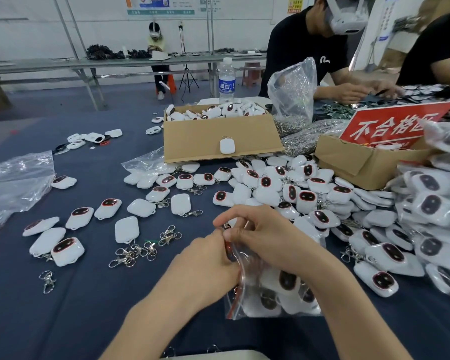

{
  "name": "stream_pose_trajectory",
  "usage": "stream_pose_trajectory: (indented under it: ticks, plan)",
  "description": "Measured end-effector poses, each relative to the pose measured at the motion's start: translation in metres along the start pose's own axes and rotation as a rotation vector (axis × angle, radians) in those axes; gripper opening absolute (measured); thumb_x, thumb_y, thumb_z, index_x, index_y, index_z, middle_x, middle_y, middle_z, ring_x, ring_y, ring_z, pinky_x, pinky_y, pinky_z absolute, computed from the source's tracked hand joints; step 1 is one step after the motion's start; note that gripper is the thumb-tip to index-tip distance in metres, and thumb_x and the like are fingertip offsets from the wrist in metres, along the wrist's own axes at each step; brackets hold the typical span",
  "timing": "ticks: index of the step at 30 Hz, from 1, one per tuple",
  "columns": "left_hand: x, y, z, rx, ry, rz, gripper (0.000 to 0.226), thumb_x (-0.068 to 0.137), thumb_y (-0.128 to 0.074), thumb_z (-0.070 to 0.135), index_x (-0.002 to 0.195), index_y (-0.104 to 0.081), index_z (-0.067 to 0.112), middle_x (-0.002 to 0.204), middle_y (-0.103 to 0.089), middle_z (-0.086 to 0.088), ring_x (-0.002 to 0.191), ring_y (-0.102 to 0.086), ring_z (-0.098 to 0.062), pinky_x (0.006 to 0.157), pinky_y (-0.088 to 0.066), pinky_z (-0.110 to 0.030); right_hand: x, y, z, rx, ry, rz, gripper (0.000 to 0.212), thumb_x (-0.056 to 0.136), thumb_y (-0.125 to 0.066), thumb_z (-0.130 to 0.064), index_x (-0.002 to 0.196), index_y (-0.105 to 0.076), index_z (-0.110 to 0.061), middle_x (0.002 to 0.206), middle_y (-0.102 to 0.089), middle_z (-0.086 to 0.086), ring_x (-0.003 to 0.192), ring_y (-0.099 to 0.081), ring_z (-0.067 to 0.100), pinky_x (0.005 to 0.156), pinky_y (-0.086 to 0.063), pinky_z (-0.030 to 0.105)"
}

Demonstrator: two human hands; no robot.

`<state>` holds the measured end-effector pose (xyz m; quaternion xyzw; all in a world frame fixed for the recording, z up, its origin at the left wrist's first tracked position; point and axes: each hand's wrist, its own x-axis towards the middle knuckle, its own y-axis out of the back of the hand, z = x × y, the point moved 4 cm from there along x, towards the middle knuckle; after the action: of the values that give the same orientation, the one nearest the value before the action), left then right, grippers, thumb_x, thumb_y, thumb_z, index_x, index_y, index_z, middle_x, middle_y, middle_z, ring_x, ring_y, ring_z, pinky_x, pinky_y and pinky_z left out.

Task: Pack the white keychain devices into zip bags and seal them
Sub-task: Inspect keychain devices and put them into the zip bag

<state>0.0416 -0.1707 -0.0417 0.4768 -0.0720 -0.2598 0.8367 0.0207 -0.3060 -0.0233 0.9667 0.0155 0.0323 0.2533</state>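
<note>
Zip bag (276, 294) lower centre on the table (89, 294), holding several keychain devices (287, 280) | left hand (205, 261) and right hand (265, 235), all 2 pinching its red zip strip at the top | film looks soft, slippery; load lumpy but light | best held along the stiffer zip edge | more loose ones piled centre right

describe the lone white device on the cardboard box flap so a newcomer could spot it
Find the open cardboard box heaped with white devices on the blue table, in front of the water bottle. On its folded-out front flap lies one white keychain device. It lies alone, blank side up, with no dark face showing.
</note>
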Motion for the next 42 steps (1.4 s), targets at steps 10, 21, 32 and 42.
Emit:
stream_pose_trajectory:
  ticks: [10,21,32,42]
  plan:
    - [0.009,0.019,-0.043,-0.532,-0.013,0.153,0.015,0.101,-0.058,0.033,0.089,-0.058,0.024,0.064,-0.063,0.003,0.040,-0.048,-0.009,0.042,-0.039,-0.020,-0.004,0.024,0.013,-0.265,-0.097,0.342,0.023,0.103,-0.054,-0.030,0.122,-0.066,-0.035,0.113,-0.062,-0.015,0.108,-0.054,0.000,0.084,-0.037,0.018]
    - [0.012,0.007,-0.040,-0.410,-0.001,0.423,0.015,0.098,-0.058,0.042,0.086,-0.057,0.033,0.080,-0.062,0.029,0.061,-0.057,-0.001,0.059,-0.037,-0.018,-0.006,0.023,0.028,-0.588,-0.326,0.165,0.056,0.095,-0.065,-0.039,0.145,-0.038,-0.039,0.138,-0.047,0.005,0.122,-0.050,0.024,0.101,-0.041,0.037]
    - [0.004,0.010,-0.007,-0.859,-0.232,0.344,0.019,0.091,-0.061,0.053,0.103,-0.067,0.040,0.096,-0.071,0.006,0.082,-0.066,-0.015,0.070,-0.055,-0.029,-0.002,0.027,-0.008,0.067,0.095,0.249,0.056,0.093,-0.065,0.004,0.124,-0.061,-0.043,0.103,-0.073,-0.009,0.105,-0.065,0.007,0.096,-0.048,0.020]
    - [0.006,0.002,-0.004,-0.856,-0.266,0.290,0.015,0.100,-0.056,0.037,0.104,-0.070,0.038,0.083,-0.065,0.000,0.073,-0.055,-0.013,0.066,-0.048,-0.027,0.000,0.014,-0.008,0.217,0.171,0.155,0.061,0.098,-0.059,0.002,0.130,-0.047,-0.049,0.128,-0.064,-0.020,0.122,-0.058,-0.006,0.101,-0.045,0.012]
